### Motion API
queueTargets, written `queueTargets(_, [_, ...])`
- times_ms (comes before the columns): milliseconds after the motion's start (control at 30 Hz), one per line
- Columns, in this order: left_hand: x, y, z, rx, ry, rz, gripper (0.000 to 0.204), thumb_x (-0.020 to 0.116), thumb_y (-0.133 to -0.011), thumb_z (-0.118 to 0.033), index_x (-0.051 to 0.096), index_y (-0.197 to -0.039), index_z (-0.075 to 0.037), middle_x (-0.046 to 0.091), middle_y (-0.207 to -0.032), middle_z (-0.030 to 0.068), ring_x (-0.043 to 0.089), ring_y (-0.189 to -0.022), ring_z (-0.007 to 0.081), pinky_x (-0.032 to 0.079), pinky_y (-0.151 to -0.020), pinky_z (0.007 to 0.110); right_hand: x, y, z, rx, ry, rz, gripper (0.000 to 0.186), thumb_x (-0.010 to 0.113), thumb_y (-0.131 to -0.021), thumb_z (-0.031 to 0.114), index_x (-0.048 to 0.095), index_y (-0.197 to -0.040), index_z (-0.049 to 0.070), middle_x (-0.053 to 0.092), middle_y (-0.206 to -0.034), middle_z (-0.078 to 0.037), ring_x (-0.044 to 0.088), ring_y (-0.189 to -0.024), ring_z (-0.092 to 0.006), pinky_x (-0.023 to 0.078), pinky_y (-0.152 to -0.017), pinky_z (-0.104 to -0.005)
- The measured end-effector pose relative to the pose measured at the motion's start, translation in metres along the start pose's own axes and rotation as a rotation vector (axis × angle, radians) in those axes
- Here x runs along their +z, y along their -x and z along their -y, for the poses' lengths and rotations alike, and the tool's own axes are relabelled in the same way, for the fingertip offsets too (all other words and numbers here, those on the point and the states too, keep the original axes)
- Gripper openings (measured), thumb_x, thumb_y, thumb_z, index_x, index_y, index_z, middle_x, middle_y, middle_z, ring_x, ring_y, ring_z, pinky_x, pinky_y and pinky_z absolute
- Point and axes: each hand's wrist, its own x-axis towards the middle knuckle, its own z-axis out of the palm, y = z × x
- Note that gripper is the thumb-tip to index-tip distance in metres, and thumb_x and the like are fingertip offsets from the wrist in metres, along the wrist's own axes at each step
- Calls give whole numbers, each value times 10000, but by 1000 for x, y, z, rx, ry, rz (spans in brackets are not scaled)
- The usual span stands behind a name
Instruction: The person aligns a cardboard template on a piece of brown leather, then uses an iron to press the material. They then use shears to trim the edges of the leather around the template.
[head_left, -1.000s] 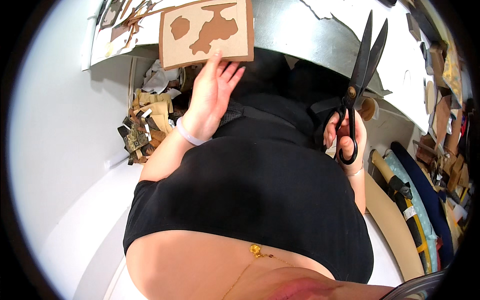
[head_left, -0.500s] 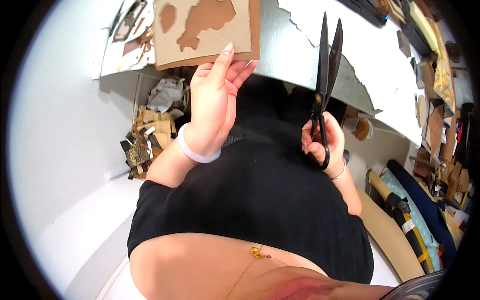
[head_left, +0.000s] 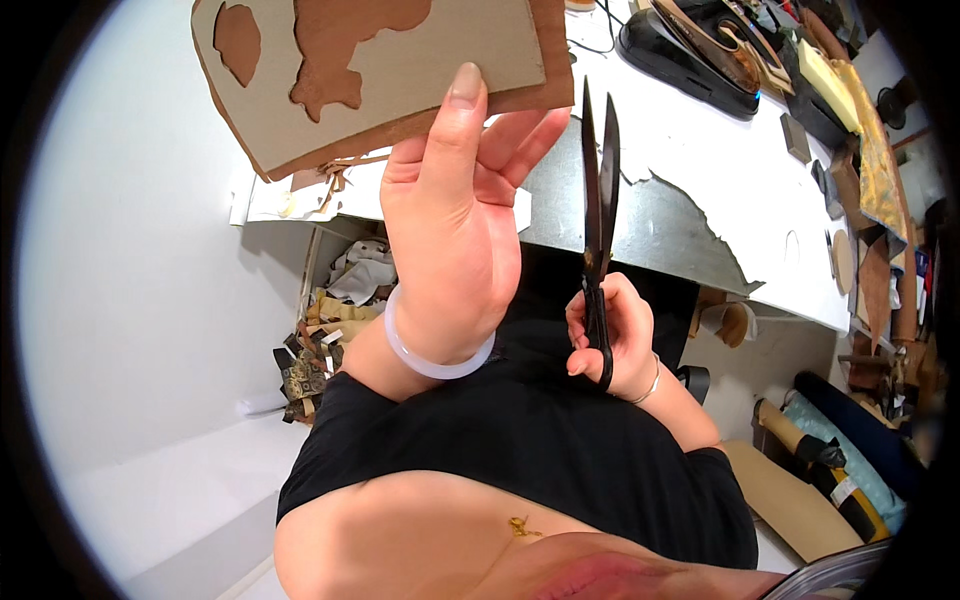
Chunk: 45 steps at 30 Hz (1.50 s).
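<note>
My left hand [head_left: 455, 210] pinches the lower edge of a brown leather sheet [head_left: 556, 55], thumb on top and fingers behind. A beige template [head_left: 420, 85] with irregular cut-outs lies on the leather, which shows brown through the holes. The upper part of both runs out of view. To the right, my right hand [head_left: 630, 330] is closed around the handles of large black scissors [head_left: 607, 180]. Their blades point up and away, slightly parted, with nothing between them. The blades stand apart from the leather's right corner.
Ahead is a worktable [head_left: 745, 190] with a grey metal plate [head_left: 660, 225]. A black device [head_left: 690, 70] and leather pieces lie at the far right. Scraps [head_left: 355, 280] are heaped beneath the table at left. Several rolls of material [head_left: 860, 425] lean at right.
My left hand has lifted the leather and template nearer, and they are tilted and look larger. The scissors have shifted left and lower in view. The view itself has also moved somewhat.
</note>
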Motion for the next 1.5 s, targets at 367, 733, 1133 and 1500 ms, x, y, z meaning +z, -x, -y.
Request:
queueTargets(367, [-1,3,9,-70,-157,69,415,480,-1044,-298,497,-1355,-23,634,-1295,129,625,-1208,280,552,-975,417,3,5,-11,-35,227,-64,591,903,-710,393,531,-959,8,559,-719,-14,549,-618,-60,452,-564,-200])
queueTargets(733, [-3,3,10,-80,-148,64,425,483,-1045,-309,495,-1355,-19,654,-1269,131,635,-1197,274,558,-976,418,3,3,-13,-70,306,-95,526,899,-738,337,532,-938,19,572,-651,-18,560,-567,-61,437,-528,-201])
queueTargets(1133, [-2,6,13,-58,-148,86,436,482,-1046,-316,485,-1367,-22,652,-1279,132,630,-1205,275,557,-984,419,3,7,-12,-11,311,-93,575,864,-762,424,496,-916,11,567,-677,-21,501,-584,-54,393,-527,-198])
queueTargets(1500, [1,6,9,-70,-144,83,425,495,-1045,-309,478,-1360,-23,672,-1240,133,661,-1157,264,584,-941,403,4,7,-12,-58,348,-123,499,875,-765,354,524,-898,24,569,-640,-22,587,-560,-71,453,-517,-203])
